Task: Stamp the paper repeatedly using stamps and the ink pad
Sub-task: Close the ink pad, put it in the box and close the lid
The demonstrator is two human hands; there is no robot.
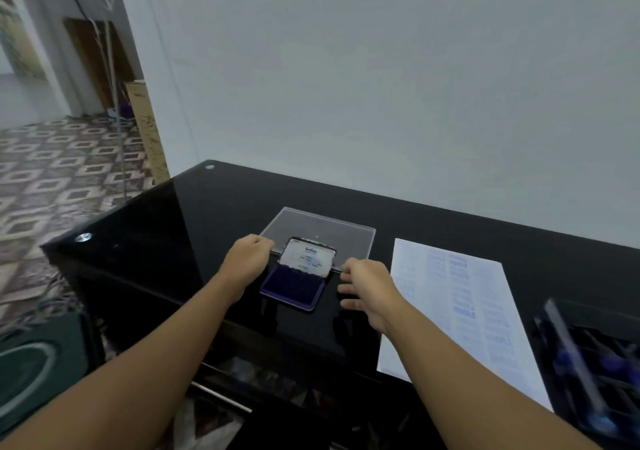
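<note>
Left grip [247, 259] curls on the clear case [311, 228] edge; right grip [367, 287] is spread, just beside the open ink pad [292, 288]. The paper [460, 311] lies to its right. Best to hold the pad still so ink goes on even.

The brand name "Artline" is printed on the label inside the raised lid [308, 259] of the ink pad [293, 287], which is seen between the left hand [247, 259] and the right hand [367, 285]. The smaller lines beneath that name are too blurred to be read. To the right of the right hand, rows of blue stamped words are carried by the paper [460, 311], but no word can be made out.
</note>
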